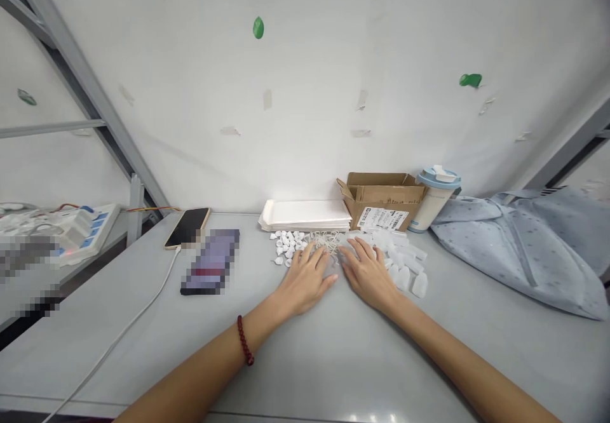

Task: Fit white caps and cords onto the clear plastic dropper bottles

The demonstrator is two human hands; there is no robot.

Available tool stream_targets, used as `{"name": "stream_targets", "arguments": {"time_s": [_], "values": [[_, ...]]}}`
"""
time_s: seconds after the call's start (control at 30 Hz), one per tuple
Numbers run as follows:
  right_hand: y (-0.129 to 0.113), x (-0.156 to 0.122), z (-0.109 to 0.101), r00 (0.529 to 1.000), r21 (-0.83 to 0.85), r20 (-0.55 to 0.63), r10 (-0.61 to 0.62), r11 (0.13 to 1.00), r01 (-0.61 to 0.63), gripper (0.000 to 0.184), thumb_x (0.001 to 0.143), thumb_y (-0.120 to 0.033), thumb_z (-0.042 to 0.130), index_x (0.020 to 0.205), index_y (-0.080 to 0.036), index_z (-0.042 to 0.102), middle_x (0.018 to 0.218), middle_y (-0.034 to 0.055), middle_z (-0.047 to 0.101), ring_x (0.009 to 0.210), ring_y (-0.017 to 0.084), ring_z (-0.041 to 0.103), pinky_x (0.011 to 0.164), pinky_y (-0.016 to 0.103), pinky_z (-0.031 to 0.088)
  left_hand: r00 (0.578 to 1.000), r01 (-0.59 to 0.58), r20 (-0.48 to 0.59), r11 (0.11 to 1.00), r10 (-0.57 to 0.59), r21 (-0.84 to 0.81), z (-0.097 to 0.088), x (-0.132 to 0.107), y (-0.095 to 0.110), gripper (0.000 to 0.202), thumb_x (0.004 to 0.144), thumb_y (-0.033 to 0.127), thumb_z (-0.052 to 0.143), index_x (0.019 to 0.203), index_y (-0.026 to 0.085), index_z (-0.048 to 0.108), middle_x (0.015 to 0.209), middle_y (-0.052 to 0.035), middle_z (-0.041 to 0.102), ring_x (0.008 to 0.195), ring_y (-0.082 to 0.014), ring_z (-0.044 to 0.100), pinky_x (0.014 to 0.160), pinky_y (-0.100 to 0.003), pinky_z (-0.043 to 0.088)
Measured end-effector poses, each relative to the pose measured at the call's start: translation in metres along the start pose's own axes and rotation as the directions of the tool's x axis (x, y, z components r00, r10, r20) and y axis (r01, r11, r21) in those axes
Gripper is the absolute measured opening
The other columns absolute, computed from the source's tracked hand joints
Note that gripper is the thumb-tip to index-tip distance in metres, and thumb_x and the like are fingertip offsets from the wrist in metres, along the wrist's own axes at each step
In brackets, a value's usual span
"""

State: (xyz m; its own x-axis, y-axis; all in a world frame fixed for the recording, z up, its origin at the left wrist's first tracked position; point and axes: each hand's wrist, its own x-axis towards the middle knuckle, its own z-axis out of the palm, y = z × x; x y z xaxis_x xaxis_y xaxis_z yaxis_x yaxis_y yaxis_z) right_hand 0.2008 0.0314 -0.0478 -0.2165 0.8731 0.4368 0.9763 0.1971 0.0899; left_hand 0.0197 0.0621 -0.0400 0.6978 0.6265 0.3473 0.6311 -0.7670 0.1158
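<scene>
My left hand [305, 280] lies palm down on the grey table, fingers apart, its tips close to a pile of small white caps [288, 245] and some thin pale strings [325, 241]. Palm down beside it, my right hand [369, 270] has its fingers spread, near the strings and a heap of translucent white plastic pieces [403, 258]. Neither hand appears to hold anything. Part of the strings and pieces is hidden behind my fingers.
Behind the piles lie a stack of white envelopes [307, 214], an open cardboard box [381, 201] and a blue-lidded cup [433, 204]. Light blue patterned cloth [519, 251] covers the right side. At left are a phone [188, 226], a blurred purple item [212, 263] and a white cable [136, 318].
</scene>
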Motion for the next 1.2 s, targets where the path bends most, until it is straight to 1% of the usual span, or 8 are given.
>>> {"name": "stream_targets", "arguments": {"time_s": [0.17, 0.3, 0.47, 0.73, 0.93, 1.0, 1.1, 1.2], "values": [[-0.001, 0.001, 0.0, 1.0, 0.018, -0.012, 0.017, 1.0, -0.017, 0.036, 0.089, -0.022, 0.036, 0.122, -0.011, 0.045, 0.12, 0.0168, 0.054, 0.118, 0.029, 0.04, 0.094, 0.051, 0.027, 0.998, 0.045, -0.048, 0.999, -0.045, 0.002, -0.001, 0.001, -0.001, 0.044, 0.09, 0.04, 0.037, 0.125, 0.014, 0.041, 0.13, -0.0133, 0.046, 0.127, -0.0305, 0.029, 0.099, -0.05, 0.031], [-0.001, 0.001, -0.005, 1.0, 0.003, -0.001, 0.006, 1.0, -0.006, 0.029, 0.089, -0.023, 0.038, 0.114, -0.014, 0.05, 0.108, 0.0142, 0.059, 0.111, 0.028, 0.044, 0.093, 0.049, 0.027, 0.993, 0.079, -0.085, 0.997, -0.08, -0.018, 0.001, 0.001, -0.008, 0.039, 0.09, 0.038, 0.037, 0.121, 0.015, 0.045, 0.127, -0.0125, 0.047, 0.126, -0.0299, 0.031, 0.096, -0.048, 0.035], [-0.001, 0.0, -0.007, 1.0, -0.011, 0.016, -0.02, 1.0, 0.021, 0.026, 0.089, -0.022, 0.037, 0.109, -0.019, 0.053, 0.102, 0.0122, 0.059, 0.107, 0.028, 0.044, 0.091, 0.05, 0.026, 0.993, 0.09, -0.077, 0.995, -0.092, -0.032, 0.003, 0.0, -0.013, 0.036, 0.089, 0.034, 0.04, 0.12, 0.015, 0.045, 0.125, -0.0121, 0.049, 0.124, -0.0305, 0.032, 0.095, -0.048, 0.035], [-0.001, 0.0, -0.007, 1.0, -0.011, 0.022, 0.017, 1.0, -0.017, 0.025, 0.087, -0.017, 0.041, 0.106, -0.018, 0.056, 0.097, 0.012, 0.056, 0.095, 0.025, 0.048, 0.09, 0.049, 0.026, 0.996, 0.074, -0.055, 0.997, -0.076, -0.028, -0.001, -0.002, -0.01, 0.03, 0.086, 0.025, 0.045, 0.113, 0.015, 0.049, 0.117, -0.0103, 0.052, 0.118, -0.0302, 0.036, 0.092, -0.046, 0.036], [0.002, -0.001, -0.011, 0.999, 0.016, -0.035, 0.007, 1.0, -0.006, 0.026, 0.084, -0.018, 0.045, 0.108, -0.02, 0.055, 0.097, 0.0111, 0.055, 0.093, 0.024, 0.048, 0.089, 0.044, 0.027, 0.995, 0.066, -0.074, 0.997, -0.069, -0.041, -0.001, 0.0, -0.012, 0.023, 0.084, 0.019, 0.047, 0.107, 0.014, 0.053, 0.111, -0.0089, 0.056, 0.112, -0.0276, 0.041, 0.09, -0.043, 0.037], [0.003, -0.001, -0.012, 0.998, 0.018, -0.061, 0.012, 1.0, -0.011, 0.028, 0.083, -0.012, 0.044, 0.107, -0.019, 0.056, 0.095, 0.0106, 0.055, 0.091, 0.024, 0.048, 0.088, 0.043, 0.027, 0.994, 0.053, -0.094, 0.996, -0.059, -0.066, 0.0, 0.002, -0.014, 0.018, 0.085, 0.016, 0.046, 0.101, 0.015, 0.055, 0.104, -0.0067, 0.059, 0.107, -0.0249, 0.044, 0.089, -0.041, 0.038], [0.005, 0.001, -0.011, 0.991, 0.028, -0.133, 0.01, 1.0, -0.006, 0.036, 0.08, -0.003, 0.038, 0.104, -0.02, 0.058, 0.09, 0.0084, 0.056, 0.086, 0.021, 0.049, 0.087, 0.042, 0.027, 0.991, 0.057, -0.119, 0.995, -0.067, -0.085, 0.001, 0.008, -0.017, 0.014, 0.087, 0.015, 0.043, 0.089, 0.016, 0.057, 0.092, -0.0044, 0.061, 0.098, -0.0219, 0.048, 0.083, -0.038, 0.039], [0.003, 0.004, -0.011, 0.976, 0.077, -0.22, 0.002, 0.997, 0.016, 0.035, 0.081, -0.001, 0.037, 0.099, -0.02, 0.06, 0.082, 0.006, 0.056, 0.08, 0.019, 0.049, 0.085, 0.039, 0.028, 0.984, 0.084, -0.151, 0.992, -0.097, -0.09, 0.003, 0.013, -0.019, 0.016, 0.089, 0.017, 0.042, 0.086, 0.016, 0.058, 0.087, -0.0045, 0.062, 0.093, -0.0213, 0.05, 0.079, -0.036, 0.04]]}}
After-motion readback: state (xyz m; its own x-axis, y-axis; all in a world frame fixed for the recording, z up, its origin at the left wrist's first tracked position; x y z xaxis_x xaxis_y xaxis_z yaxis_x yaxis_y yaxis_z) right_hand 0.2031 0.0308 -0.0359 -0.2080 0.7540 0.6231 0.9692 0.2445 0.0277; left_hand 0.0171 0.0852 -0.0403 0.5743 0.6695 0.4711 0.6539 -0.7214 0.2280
